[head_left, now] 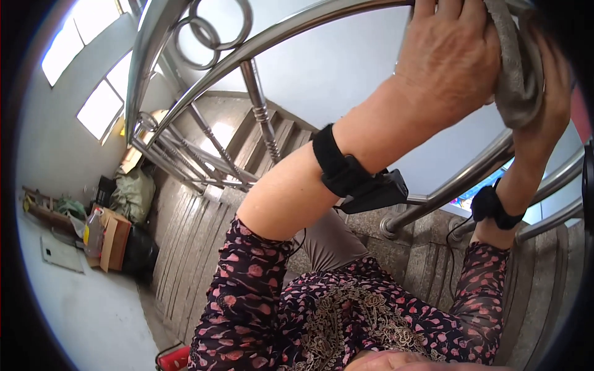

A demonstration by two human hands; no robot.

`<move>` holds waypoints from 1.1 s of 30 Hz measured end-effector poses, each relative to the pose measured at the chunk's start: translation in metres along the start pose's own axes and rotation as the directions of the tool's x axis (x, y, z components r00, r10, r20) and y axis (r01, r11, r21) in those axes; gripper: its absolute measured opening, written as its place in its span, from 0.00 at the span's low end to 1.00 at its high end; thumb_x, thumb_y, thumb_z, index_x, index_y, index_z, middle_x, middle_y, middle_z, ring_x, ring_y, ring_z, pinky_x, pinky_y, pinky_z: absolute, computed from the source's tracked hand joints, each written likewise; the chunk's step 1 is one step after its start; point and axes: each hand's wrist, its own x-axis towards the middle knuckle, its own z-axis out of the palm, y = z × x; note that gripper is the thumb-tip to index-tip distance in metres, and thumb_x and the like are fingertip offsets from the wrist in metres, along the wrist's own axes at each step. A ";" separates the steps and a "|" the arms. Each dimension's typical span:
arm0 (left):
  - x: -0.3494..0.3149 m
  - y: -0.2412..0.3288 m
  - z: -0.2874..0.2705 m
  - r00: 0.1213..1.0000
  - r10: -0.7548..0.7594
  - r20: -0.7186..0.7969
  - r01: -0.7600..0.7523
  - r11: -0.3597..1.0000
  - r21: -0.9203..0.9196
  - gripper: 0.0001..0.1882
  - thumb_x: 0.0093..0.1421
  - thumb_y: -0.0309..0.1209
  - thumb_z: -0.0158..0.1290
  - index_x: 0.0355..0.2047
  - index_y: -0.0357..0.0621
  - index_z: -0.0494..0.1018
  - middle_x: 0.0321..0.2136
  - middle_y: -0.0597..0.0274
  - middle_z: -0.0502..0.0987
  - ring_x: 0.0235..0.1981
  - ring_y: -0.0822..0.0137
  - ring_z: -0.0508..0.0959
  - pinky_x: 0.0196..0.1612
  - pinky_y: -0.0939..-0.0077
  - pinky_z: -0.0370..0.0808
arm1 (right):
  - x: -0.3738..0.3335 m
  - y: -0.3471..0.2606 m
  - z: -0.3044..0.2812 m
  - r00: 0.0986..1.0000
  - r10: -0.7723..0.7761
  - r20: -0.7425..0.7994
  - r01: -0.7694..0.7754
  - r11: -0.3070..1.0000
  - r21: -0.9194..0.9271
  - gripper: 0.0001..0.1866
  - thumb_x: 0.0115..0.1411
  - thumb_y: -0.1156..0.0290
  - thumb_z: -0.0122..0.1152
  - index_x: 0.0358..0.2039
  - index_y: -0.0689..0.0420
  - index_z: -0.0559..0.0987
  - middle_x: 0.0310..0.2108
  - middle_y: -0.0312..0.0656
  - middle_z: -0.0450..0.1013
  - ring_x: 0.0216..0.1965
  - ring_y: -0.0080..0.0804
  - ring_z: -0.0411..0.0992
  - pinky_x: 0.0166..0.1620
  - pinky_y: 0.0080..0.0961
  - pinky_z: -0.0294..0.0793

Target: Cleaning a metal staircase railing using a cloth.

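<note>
A grey cloth (pixel 518 68) is bunched between my two hands at the upper right, up against the metal stair railing (pixel 297 23). My left hand (pixel 450 57) has its back toward me and its fingers curled over the top rail, with the cloth at its thumb side; its fingertips are cut off by the upper edge. On the cloth's other side, my right hand (pixel 552 93) wraps its fingers round it, partly hidden by the folds. Black straps circle both forearms, and a black device (pixel 377 191) hangs from the left strap.
Stone steps (pixel 427 260) lie below me, and another flight (pixel 272 133) shows beyond the railing's twisted bars. Along the left wall stand a cardboard box (pixel 114 241), a plastic bottle (pixel 94 232), a green sack (pixel 133 195) and a black bag (pixel 141 250). A thin cable hangs near my right arm.
</note>
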 end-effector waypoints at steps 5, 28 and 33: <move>-0.033 -0.006 -0.028 0.987 -0.115 0.116 0.089 0.975 0.202 0.27 0.54 0.31 0.48 0.52 0.22 0.64 0.50 0.30 0.65 0.54 0.35 0.65 0.59 0.37 0.54 | -0.018 -0.042 0.037 0.985 0.004 -0.174 0.041 0.966 0.253 0.34 0.44 0.70 0.75 0.53 0.62 0.73 0.51 0.47 0.73 0.53 0.42 0.72 0.56 0.32 0.72; -0.195 -0.111 -0.163 0.788 -0.544 0.289 0.375 0.796 0.476 0.28 0.52 0.42 0.56 0.52 0.42 0.69 0.50 0.47 0.67 0.55 0.42 0.63 0.61 0.48 0.56 | -0.066 -0.259 0.194 0.952 0.295 0.076 -0.190 0.381 0.905 0.32 0.51 0.70 0.66 0.56 0.65 0.67 0.50 0.55 0.65 0.48 0.53 0.69 0.47 0.35 0.72; -0.194 -0.106 -0.172 0.767 -0.579 0.277 0.365 0.748 0.554 0.27 0.50 0.38 0.58 0.50 0.43 0.70 0.49 0.47 0.68 0.53 0.43 0.66 0.60 0.51 0.59 | -0.072 -0.271 0.212 0.897 0.435 0.078 -0.182 0.203 0.962 0.32 0.52 0.69 0.67 0.55 0.66 0.67 0.49 0.52 0.68 0.49 0.46 0.71 0.46 0.31 0.72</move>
